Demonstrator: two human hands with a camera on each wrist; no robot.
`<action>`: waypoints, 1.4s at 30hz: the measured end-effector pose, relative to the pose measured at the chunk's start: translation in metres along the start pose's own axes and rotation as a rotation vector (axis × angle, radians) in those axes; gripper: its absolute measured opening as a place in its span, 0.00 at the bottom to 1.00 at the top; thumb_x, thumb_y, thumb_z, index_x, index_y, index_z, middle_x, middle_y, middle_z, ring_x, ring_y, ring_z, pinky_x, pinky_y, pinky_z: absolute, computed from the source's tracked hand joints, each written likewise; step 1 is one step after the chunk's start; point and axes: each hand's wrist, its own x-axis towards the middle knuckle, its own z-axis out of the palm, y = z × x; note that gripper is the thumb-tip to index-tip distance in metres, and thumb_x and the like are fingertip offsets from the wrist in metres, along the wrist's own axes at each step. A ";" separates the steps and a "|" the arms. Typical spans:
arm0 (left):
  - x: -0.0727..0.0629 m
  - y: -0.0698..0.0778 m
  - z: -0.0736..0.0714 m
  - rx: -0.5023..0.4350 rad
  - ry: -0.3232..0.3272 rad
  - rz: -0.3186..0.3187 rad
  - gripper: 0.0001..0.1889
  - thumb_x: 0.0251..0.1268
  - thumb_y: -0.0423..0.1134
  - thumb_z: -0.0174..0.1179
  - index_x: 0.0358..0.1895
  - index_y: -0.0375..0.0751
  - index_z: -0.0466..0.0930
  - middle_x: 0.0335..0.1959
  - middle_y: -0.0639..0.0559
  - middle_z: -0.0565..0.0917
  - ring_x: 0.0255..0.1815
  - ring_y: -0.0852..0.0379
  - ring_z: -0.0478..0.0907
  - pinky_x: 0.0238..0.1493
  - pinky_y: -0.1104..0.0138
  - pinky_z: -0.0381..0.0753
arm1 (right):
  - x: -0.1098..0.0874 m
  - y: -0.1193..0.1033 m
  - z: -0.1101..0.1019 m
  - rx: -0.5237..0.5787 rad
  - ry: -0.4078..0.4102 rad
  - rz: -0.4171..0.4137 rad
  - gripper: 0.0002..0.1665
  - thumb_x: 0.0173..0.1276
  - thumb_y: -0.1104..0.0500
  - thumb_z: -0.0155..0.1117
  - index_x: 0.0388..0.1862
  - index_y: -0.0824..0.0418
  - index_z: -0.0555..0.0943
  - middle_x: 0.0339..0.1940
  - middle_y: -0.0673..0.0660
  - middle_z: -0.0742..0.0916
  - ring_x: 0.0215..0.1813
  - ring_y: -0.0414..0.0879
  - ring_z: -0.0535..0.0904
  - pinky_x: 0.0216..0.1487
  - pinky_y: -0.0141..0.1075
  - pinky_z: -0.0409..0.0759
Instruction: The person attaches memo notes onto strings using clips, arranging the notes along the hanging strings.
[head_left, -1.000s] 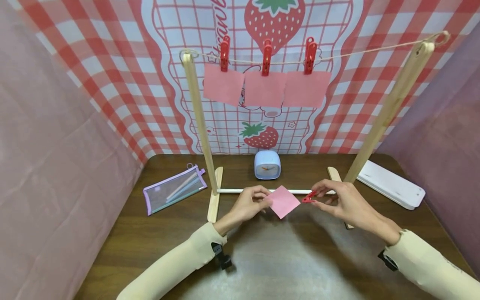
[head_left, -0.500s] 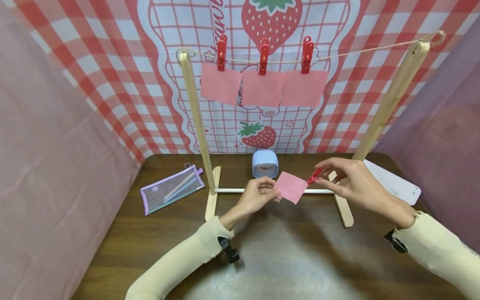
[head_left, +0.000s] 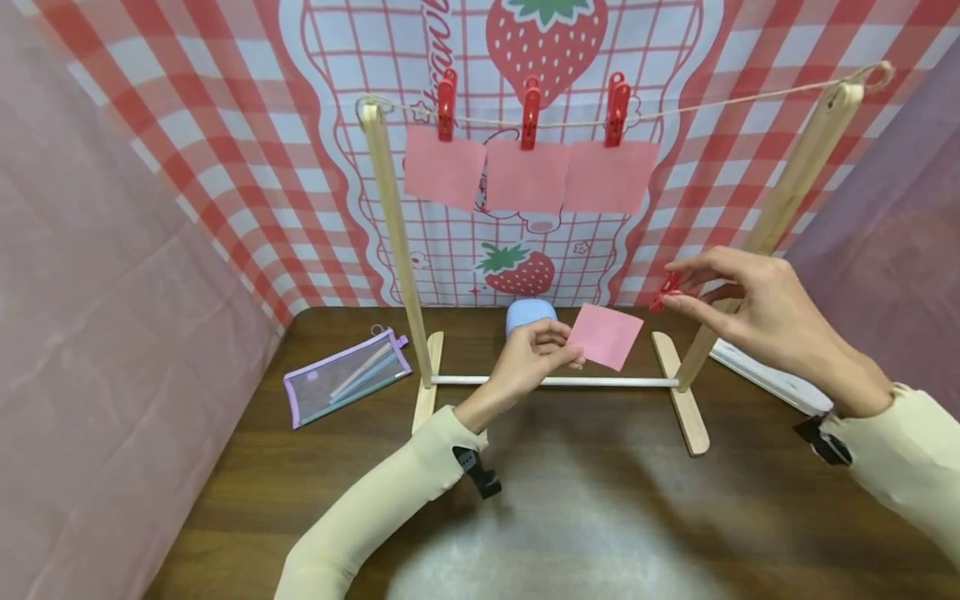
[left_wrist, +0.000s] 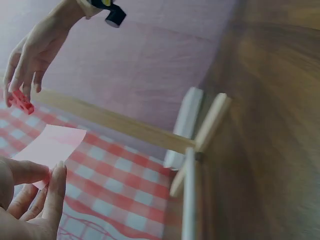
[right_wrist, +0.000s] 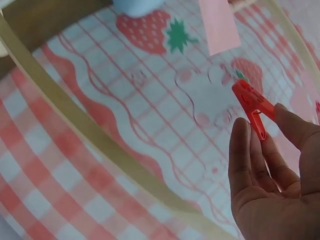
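My left hand (head_left: 536, 358) pinches a square pink paper (head_left: 606, 336) by its left corner, holding it up over the stand's white crossbar (head_left: 607, 382). To its right, my right hand (head_left: 765, 312) grips a red clothespin (head_left: 664, 292) between thumb and fingers, apart from the paper. In the right wrist view the clothespin (right_wrist: 252, 107) points away from the palm. Above, a string (head_left: 720, 108) runs between two wooden posts. Three pink papers hang from it side by side, such as the middle paper (head_left: 527, 177), each under a red clothespin (head_left: 531, 112).
A wooden post (head_left: 806, 158) rises behind my right hand, its foot (head_left: 688, 417) on the table. A blue clock (head_left: 529, 312) is partly hidden behind my left hand. A mesh pencil pouch (head_left: 347, 379) lies left; a white case (head_left: 772, 379) lies right. Checked cloth backs the table.
Both hands have risen and moved right, the left with the pink paper, the right with the red clothespin. The gap between clothespin and paper has widened.
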 end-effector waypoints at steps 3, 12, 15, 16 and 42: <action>0.007 0.008 0.001 -0.003 0.014 0.050 0.12 0.70 0.24 0.63 0.52 0.20 0.77 0.47 0.21 0.84 0.32 0.63 0.87 0.56 0.43 0.89 | 0.009 -0.002 -0.012 0.002 0.032 0.006 0.25 0.55 0.73 0.81 0.52 0.57 0.88 0.42 0.43 0.90 0.40 0.17 0.83 0.44 0.12 0.81; 0.027 0.025 0.013 -0.059 0.050 0.100 0.13 0.70 0.25 0.64 0.53 0.21 0.78 0.47 0.24 0.84 0.32 0.64 0.87 0.50 0.60 0.93 | 0.035 -0.017 -0.041 -0.019 0.107 0.015 0.25 0.59 0.75 0.76 0.56 0.61 0.87 0.44 0.25 0.84 0.42 0.15 0.82 0.44 0.11 0.80; 0.032 0.028 0.020 -0.077 0.061 0.120 0.13 0.71 0.26 0.64 0.54 0.21 0.78 0.47 0.25 0.85 0.33 0.65 0.87 0.53 0.57 0.92 | 0.043 -0.021 -0.050 -0.022 0.143 0.015 0.25 0.60 0.76 0.75 0.56 0.63 0.87 0.44 0.23 0.84 0.42 0.15 0.82 0.44 0.10 0.79; 0.034 0.028 0.022 -0.083 0.064 0.126 0.14 0.71 0.26 0.64 0.54 0.21 0.78 0.47 0.25 0.85 0.33 0.65 0.87 0.54 0.55 0.92 | 0.046 -0.023 -0.053 -0.029 0.155 0.016 0.25 0.60 0.76 0.75 0.56 0.64 0.87 0.43 0.23 0.84 0.42 0.15 0.82 0.44 0.10 0.79; 0.075 0.064 0.055 -0.258 0.154 0.222 0.14 0.69 0.22 0.63 0.55 0.20 0.77 0.38 0.48 0.85 0.35 0.58 0.88 0.53 0.60 0.92 | 0.102 -0.020 -0.103 -0.048 0.317 0.076 0.19 0.76 0.60 0.65 0.64 0.53 0.84 0.46 0.24 0.82 0.48 0.22 0.78 0.61 0.15 0.78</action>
